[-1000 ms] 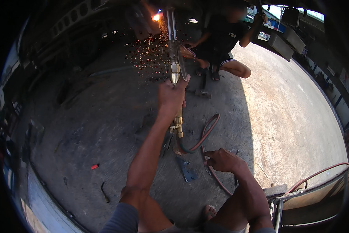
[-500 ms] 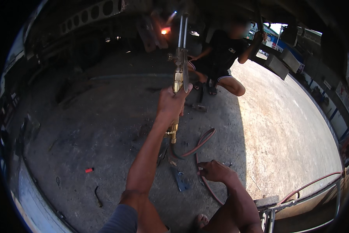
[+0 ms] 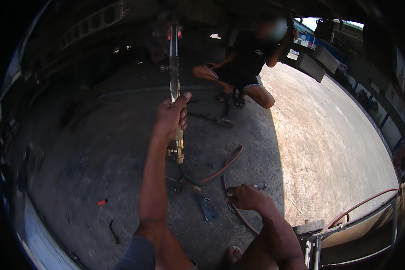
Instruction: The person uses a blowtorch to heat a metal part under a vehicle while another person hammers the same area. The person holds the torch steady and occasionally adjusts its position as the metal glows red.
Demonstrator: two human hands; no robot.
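My left hand [image 3: 170,118] is wrapped round the brass handle of a cutting torch [image 3: 174,83], its thumb raised along the side. The torch's long metal tubes point away into the dark space under a vehicle-like frame. Beside its far end shows a dim red glow [image 3: 179,34]; the tip itself is hard to make out. From the torch's near end, a red and green hose [image 3: 216,174] loops over the floor. Low and to the right, my right hand [image 3: 247,197] is closed, its curled fingertips over the hose; whether they grip it is hidden.
A person [image 3: 250,58] squats ahead, one hand on a dark upright bar. On the concrete floor lie a hammer [image 3: 224,121], a dark flat metal piece [image 3: 205,208], a red lighter-like object [image 3: 102,202] and a bent rod [image 3: 113,231]. Dark perforated beams [image 3: 92,22] hang overhead.
My left hand and the torch have shifted left. The bright orange glow and small bluish-white light at the far end have given way to a dim red glow. My right hand stays almost still.
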